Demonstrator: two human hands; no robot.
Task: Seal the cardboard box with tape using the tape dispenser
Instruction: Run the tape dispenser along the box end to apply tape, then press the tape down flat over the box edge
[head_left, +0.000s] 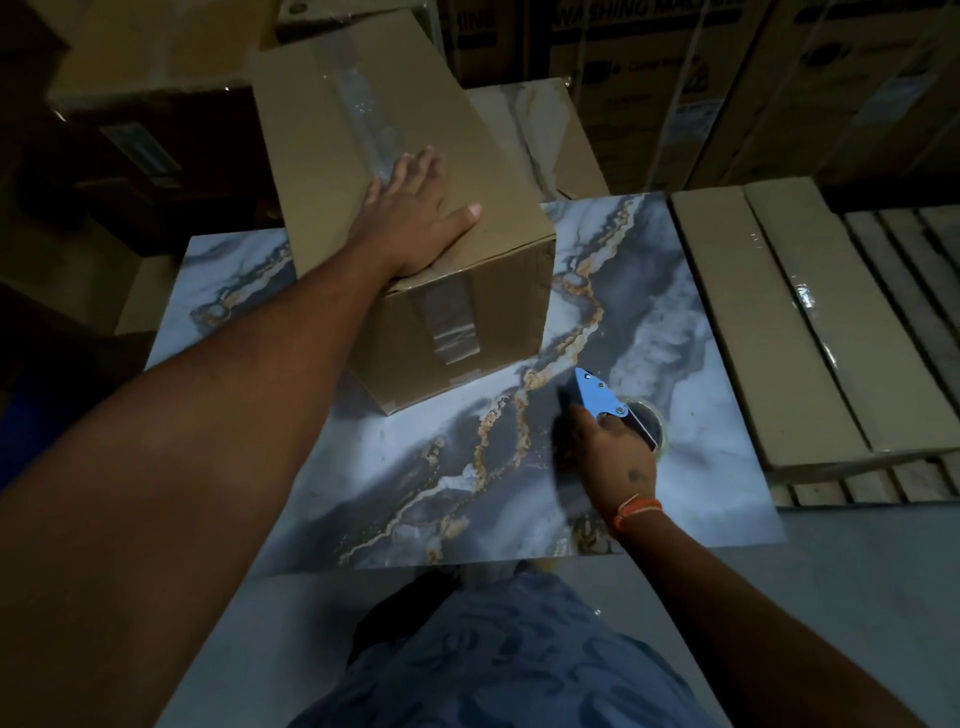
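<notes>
Our hands are split between two jobs: the left hand (410, 208) lies flat and spread wide on top of the cardboard box (405, 218), palm down, fingers reaching to the clear tape strip (363, 119) that runs along the top seam, while the right hand (610, 452) is wrapped around the handle of the tape dispenser (602, 397). We see the dispenser's blue metal plate pointing up and toward the box, with its tape roll (649, 421) showing just behind our knuckles — it is low over the worktop (467, 467), and we cannot tell whether it touches the surface. An orange thread band (636, 509) circles the right wrist. The box sits on the far left part of the marble-patterned worktop, turned at an angle, its near corner pointing toward us; the tape continues down over its near side face. The dispenser is near that face but apart from it, to the right. Flat wrapped cartons (779, 322) lie stacked to the right of the worktop, and larger printed cartons (675, 78) stand behind in dim light.
</notes>
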